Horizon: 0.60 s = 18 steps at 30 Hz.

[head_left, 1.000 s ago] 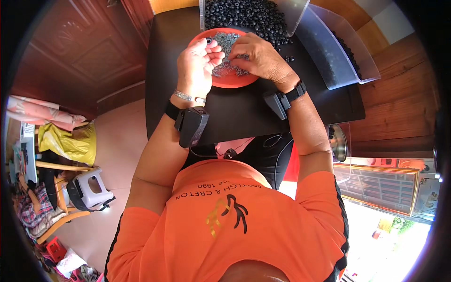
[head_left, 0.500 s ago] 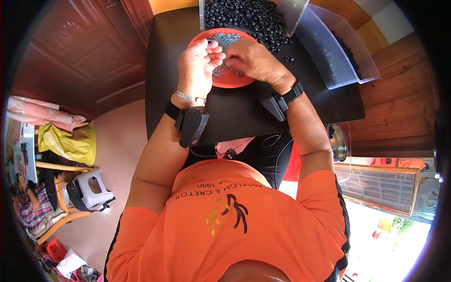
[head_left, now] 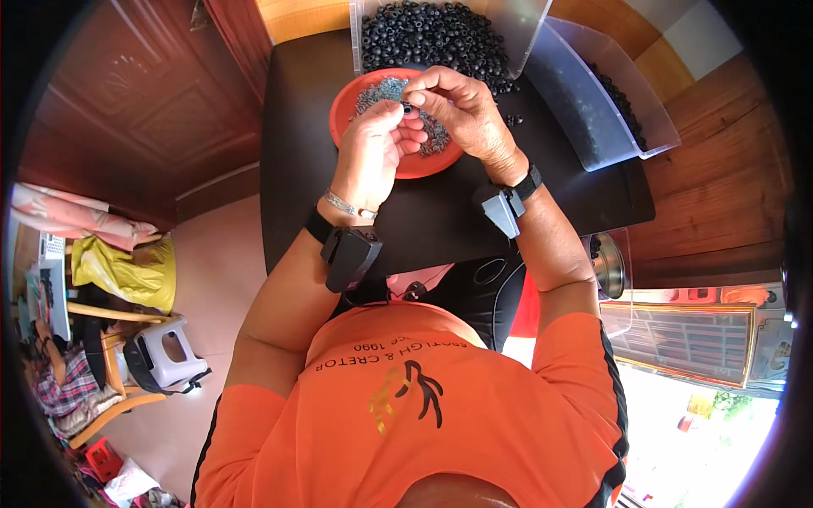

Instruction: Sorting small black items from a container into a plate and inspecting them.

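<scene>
Above a red bowl (head_left: 340,110), my left hand (head_left: 373,146) pinches a small black ring-like part (head_left: 407,108) between thumb and forefinger. The other left fingers curl loosely below it. My right hand (head_left: 466,117) has its thumb and forefinger pressed together right beside that part. Whatever the right fingertips hold is too small to make out. Small silvery metal pieces, perhaps screws, (head_left: 379,93) lie in the bowl, partly covered by both hands.
Behind the bowl, a clear bin (head_left: 356,38) holds a heap of black parts (head_left: 432,35), some spilling onto the dark table (head_left: 296,152). A second translucent bin (head_left: 584,106) stands at the right with more black parts. A few loose ones (head_left: 513,120) lie between.
My right hand has risen out of the bowl to meet the black part. My left hand has turned and shifted slightly right, still holding that part.
</scene>
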### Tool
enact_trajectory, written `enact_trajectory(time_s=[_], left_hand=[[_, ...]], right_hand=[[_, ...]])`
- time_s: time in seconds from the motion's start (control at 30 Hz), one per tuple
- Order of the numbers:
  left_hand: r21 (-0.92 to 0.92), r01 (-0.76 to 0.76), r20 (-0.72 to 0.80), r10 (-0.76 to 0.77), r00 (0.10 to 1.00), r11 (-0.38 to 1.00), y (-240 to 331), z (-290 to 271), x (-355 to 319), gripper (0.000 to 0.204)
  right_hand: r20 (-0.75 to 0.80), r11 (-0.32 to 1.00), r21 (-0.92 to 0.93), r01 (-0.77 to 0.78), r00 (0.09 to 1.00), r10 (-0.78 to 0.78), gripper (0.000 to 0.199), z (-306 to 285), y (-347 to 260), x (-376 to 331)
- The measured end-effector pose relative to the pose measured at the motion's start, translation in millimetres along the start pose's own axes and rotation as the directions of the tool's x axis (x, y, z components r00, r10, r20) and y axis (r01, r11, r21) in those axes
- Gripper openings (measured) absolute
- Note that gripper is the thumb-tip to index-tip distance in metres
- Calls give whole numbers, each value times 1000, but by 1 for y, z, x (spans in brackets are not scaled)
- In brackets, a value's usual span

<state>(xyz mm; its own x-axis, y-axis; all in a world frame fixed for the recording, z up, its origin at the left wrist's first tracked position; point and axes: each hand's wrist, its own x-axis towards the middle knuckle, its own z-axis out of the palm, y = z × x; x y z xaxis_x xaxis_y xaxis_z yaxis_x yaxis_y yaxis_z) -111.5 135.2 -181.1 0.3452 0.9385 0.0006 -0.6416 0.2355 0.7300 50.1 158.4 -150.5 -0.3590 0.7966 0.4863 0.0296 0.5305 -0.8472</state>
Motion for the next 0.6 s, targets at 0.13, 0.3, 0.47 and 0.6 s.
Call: enact_trajectory(time_s=[0.13, 0.3, 0.47, 0.6], left_hand=[[41, -20, -4, 20, 1000, 999, 0, 3, 0, 20], [20, -49, -3, 49, 999, 999, 0, 5, 0, 17], [-20, -60, -12, 60, 998, 998, -1, 2, 1, 18], [-39, -64, -13, 63, 998, 997, -2, 4, -1, 19]], right_hand=[[-4, 995, -95, 26, 1000, -27, 10, -2, 3, 1], [3, 987, -156, -38, 999, 39, 10, -1, 0, 1], [81, 927, -323, 191, 981, -174, 13, -3, -3, 3], [155, 866, -394, 309, 951, -268, 15, -4, -2, 5]])
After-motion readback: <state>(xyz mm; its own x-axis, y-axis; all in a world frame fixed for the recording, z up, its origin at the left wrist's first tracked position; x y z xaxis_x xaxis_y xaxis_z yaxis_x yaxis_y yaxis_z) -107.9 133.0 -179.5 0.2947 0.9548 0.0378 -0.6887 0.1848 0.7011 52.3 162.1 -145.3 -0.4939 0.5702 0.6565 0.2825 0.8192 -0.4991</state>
